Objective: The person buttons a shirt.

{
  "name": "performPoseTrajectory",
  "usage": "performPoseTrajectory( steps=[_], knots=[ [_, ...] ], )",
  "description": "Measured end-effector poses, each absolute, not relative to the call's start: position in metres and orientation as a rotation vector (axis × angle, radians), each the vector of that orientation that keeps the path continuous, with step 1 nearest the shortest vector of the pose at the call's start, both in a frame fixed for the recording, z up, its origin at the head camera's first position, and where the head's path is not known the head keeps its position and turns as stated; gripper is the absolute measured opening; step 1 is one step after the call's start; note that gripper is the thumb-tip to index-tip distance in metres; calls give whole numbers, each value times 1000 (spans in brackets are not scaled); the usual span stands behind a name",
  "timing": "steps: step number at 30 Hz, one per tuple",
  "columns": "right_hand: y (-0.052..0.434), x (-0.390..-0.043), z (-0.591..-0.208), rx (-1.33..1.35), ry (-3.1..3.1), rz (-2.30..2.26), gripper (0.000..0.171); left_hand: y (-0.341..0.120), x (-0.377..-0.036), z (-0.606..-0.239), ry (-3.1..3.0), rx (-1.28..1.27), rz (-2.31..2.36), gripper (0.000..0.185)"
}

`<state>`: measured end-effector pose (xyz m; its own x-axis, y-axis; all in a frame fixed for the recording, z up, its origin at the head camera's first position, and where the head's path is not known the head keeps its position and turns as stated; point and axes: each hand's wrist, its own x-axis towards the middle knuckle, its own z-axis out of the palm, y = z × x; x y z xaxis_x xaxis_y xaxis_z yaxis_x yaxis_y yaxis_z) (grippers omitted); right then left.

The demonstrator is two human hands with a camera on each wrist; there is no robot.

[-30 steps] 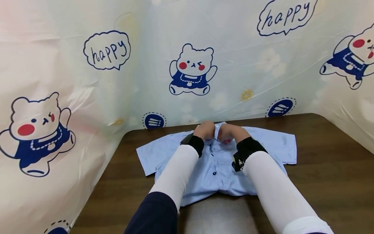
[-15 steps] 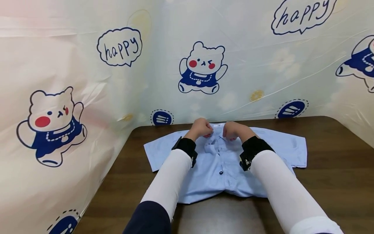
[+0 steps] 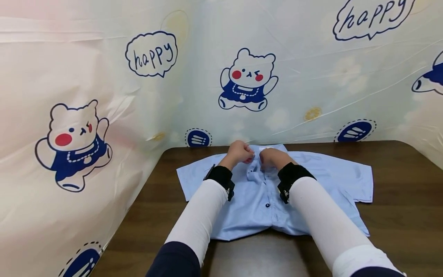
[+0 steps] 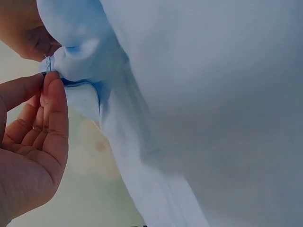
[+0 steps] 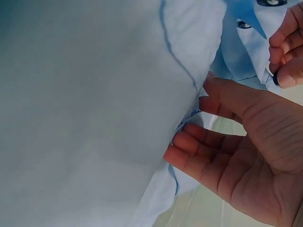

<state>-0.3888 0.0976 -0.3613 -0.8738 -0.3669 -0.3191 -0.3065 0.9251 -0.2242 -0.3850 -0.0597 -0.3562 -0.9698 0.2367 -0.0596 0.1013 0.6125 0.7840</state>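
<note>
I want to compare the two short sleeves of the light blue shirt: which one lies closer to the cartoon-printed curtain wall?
The sleeve on the person's left, whose edge nearly reaches the curtain.

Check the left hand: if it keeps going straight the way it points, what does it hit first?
Probably the right hand: the left hand points across the light blue short-sleeved shirt's collar toward it, with barely a gap between them. Depth is unclear.

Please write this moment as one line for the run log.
left hand: pinches shirt placket near collar | right hand: grips shirt front edge | shirt: flat on table
</note>
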Motion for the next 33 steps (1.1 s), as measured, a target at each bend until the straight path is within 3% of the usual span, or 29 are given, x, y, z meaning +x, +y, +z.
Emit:
performPoseTrajectory(
  steps=[16,18,22,33],
  knots=[
    [111,-391,-358,-645,2857,-126,3,-48,-381,-363,2673,235,1352,6],
    [115,-389,-353,-659,2893,-166,10,-47,-380,-362,2670,207,1362,6],
    [125,-378,-342,-634,2981,-404,26,-45,-374,-362,2631,110,1443,3],
    [141,-342,-328,-667,2965,-1073,23,-40,-359,-357,2229,-9,1877,6]
  ],
)
